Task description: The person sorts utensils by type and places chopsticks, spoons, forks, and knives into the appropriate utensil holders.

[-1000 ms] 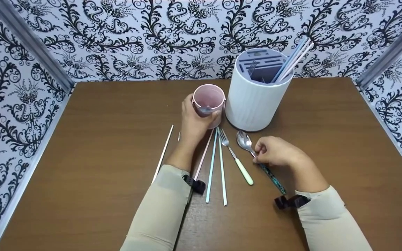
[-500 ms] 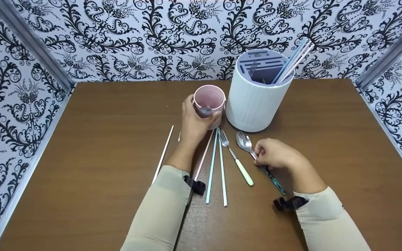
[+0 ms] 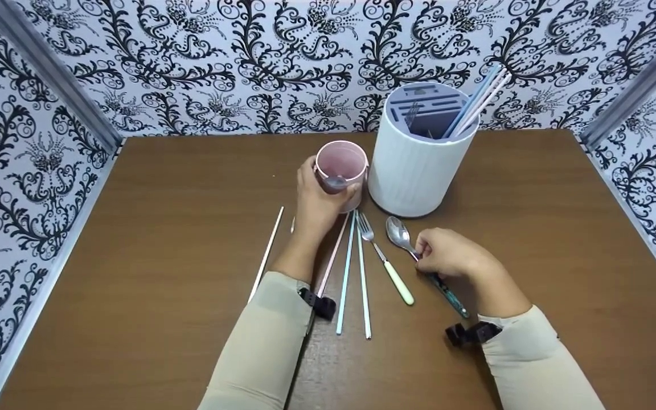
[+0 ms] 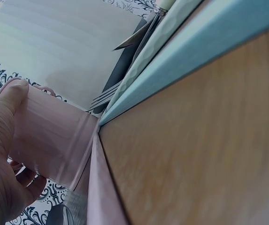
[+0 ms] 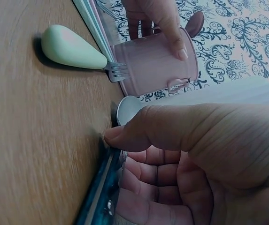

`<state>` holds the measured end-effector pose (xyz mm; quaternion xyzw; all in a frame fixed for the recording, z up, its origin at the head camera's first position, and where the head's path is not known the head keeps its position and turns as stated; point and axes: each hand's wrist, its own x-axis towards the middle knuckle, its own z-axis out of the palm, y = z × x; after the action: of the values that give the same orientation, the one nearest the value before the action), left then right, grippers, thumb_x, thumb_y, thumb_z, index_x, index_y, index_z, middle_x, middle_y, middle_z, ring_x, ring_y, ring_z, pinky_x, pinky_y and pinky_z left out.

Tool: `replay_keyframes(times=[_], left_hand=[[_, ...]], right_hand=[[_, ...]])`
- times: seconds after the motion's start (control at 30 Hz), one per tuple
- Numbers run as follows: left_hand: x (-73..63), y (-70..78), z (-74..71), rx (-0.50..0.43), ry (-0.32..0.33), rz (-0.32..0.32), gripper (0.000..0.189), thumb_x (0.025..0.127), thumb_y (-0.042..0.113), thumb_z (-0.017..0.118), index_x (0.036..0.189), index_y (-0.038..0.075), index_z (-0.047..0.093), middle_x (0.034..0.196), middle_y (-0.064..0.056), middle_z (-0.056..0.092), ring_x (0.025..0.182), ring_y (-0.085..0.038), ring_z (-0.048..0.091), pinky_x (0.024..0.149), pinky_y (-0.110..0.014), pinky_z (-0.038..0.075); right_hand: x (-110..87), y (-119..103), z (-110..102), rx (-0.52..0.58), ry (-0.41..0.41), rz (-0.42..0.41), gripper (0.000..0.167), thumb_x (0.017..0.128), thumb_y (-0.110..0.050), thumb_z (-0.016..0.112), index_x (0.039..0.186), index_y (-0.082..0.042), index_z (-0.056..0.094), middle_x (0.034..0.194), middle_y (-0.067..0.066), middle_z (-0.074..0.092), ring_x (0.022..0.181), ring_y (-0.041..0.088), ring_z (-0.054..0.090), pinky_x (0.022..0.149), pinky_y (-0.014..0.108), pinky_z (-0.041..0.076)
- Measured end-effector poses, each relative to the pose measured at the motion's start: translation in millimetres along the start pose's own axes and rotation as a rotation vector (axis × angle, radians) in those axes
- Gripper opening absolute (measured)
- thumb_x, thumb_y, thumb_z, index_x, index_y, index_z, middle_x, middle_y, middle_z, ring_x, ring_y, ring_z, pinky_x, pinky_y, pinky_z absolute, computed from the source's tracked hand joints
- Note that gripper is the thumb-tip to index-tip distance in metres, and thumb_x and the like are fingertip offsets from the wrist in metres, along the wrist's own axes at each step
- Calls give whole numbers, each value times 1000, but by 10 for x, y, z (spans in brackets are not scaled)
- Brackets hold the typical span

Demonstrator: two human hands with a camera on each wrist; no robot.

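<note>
pinching a spoon [image 3: 401, 237], right hand [image 3: 451, 251] hiding its middle, left hand [image 3: 316, 202] clasping a partly covered pink cup [image 4: 57, 133]

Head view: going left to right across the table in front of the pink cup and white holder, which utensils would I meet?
Whitish chopstick, a mostly hidden tip, pink chopstick, blue chopstick, pale green chopstick, fork with a pale green handle, spoon with its handle at the right hand.

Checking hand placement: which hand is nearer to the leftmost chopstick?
Left. The left hand grips the pink cup, right of the leftmost chopstick near its far end; the right hand is farther right, past the fork, pinching the spoon.
</note>
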<state>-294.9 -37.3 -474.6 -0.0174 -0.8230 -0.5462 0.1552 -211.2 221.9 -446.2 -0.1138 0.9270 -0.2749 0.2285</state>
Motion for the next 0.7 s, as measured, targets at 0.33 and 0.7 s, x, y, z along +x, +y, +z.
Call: replay_keyframes(times=[0.33,0.7], left_hand=[[-1,4,8,-17,4,15,96,70,32,96,147,9,43,142,-15,52,135,-30,53,121,-42,39],[3,-11,20,7,26,28,95,70,32,95,146,7,44,142,-16,52,133,-30,55,119,-42,42]], right_hand=[[-15,-30,-8,-30,28,-9,14,81,-4,66,94,-3,62,80,1,64,61,12,56,59,27,48],[-20,-47,-24,-45,100,-49,14,81,-6,67,93,-6,60,85,2,64,74,14,56,69,29,47]])
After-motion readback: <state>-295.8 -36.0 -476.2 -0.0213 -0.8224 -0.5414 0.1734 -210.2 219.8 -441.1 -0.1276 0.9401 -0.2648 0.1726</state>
